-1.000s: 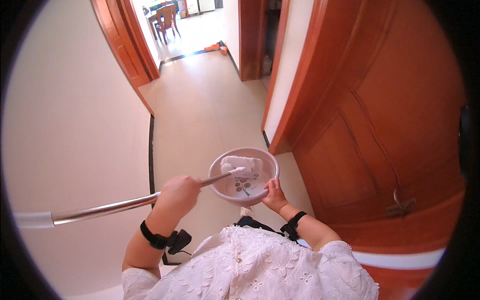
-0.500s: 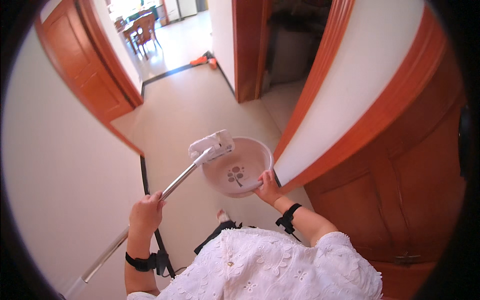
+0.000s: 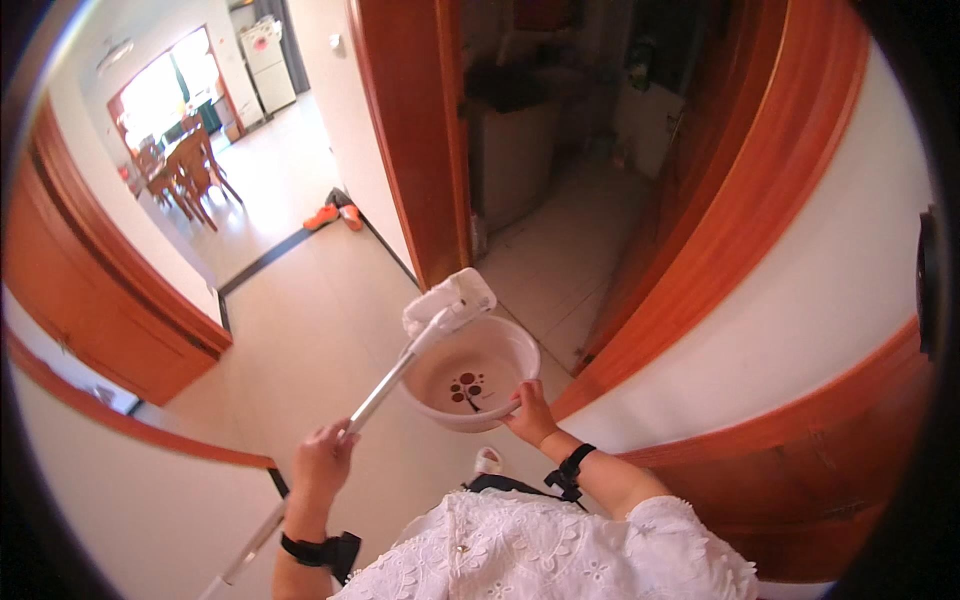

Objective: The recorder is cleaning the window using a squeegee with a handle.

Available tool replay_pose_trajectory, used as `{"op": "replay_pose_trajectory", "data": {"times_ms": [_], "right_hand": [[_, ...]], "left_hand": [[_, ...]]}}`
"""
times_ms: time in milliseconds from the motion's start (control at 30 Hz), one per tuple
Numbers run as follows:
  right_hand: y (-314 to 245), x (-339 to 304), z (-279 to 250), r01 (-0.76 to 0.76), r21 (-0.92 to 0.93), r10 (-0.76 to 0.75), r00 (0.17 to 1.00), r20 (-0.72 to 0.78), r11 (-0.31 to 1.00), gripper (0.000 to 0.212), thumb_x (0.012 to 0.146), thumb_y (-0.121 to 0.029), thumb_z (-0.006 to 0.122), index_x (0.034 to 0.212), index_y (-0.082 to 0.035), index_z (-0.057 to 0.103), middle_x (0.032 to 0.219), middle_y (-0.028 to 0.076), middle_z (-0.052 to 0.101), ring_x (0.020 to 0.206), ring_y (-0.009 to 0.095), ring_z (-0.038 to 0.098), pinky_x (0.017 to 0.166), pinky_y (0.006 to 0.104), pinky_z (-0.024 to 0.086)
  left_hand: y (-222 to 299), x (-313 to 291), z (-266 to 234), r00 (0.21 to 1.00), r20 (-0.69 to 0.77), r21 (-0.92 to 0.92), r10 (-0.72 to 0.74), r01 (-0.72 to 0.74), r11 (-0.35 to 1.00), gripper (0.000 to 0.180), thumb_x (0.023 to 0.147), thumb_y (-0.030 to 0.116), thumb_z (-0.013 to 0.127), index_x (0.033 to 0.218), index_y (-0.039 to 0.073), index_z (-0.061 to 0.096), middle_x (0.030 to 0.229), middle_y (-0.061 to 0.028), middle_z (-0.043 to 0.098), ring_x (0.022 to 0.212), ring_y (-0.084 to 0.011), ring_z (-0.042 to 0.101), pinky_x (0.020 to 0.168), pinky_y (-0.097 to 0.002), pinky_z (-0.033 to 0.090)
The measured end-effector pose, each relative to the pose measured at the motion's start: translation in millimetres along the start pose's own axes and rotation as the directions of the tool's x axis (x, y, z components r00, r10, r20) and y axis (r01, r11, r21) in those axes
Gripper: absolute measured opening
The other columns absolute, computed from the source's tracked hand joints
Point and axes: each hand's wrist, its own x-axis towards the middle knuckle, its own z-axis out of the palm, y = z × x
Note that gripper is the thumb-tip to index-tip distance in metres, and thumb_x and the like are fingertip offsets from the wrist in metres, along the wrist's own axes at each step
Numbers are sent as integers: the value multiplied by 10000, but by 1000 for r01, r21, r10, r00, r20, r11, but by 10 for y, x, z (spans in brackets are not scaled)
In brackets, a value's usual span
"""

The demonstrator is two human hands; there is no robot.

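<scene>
My left hand (image 3: 324,458) is wrapped round the metal handle of a mop (image 3: 385,383). The mop's white, flat head (image 3: 452,300) is raised over the far left rim of a pinkish wash basin (image 3: 425,412); whether they touch I cannot tell. My right hand (image 3: 531,414) grips the basin's near right rim, fingers curled over the edge. A dark tree-like print shows on the basin's inner bottom, and I see nothing lying inside it. The mop's handle slants back past my left forearm to the lower left.
A dark room opens through a wooden doorway (image 3: 430,150) ahead on the right. Orange shoes (image 3: 335,216) lie by the wall corner near a dark floor strip. Wooden chairs (image 3: 190,172) and a white fridge (image 3: 268,72) stand in the bright room beyond. A wooden door (image 3: 110,290) is at the left.
I have moved forward along the hallway and the view has turned right, showing more of the dark room. Mop and basin have come along, still held the same way.
</scene>
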Motion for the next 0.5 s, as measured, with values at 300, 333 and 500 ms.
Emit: {"op": "replay_pose_trajectory", "data": {"times_ms": [300, 333, 500], "right_hand": [[373, 1386, 323, -146, 59, 153, 980, -127, 988, 530, 590, -150, 831, 930, -30, 442, 989, 160, 428, 851, 323, 524, 699, 362, 493], [419, 1192, 488, -178, 45, 183, 970, -158, 983, 526, 588, -146, 832, 917, -34, 438, 988, 160, 428, 844, 324, 527, 698, 364, 492], [903, 2091, 181, -232, -117, 213, 965, -154, 966, 514, 583, -120, 830, 898, -47, 431, 985, 163, 427, 867, 352, 513, 712, 392, 494]], "left_hand": [[-158, 1425, 271, 986, 167, -28, 1, 4, 1000, 239, 833, 196, 645, 1042, 79, 639, 816, -198, 632, 726, -354, 624, 622, -410, 499], [-326, 1390, 380, 982, 186, -36, 8, -1, 999, 243, 833, 190, 644, 1049, 79, 637, 817, -197, 633, 723, -356, 623, 622, -407, 498], [-266, 2796, 735, 972, 187, -143, 141, -115, 983, 242, 839, 188, 634, 1045, 61, 637, 773, -183, 631, 681, -355, 612, 596, -390, 489]]}}
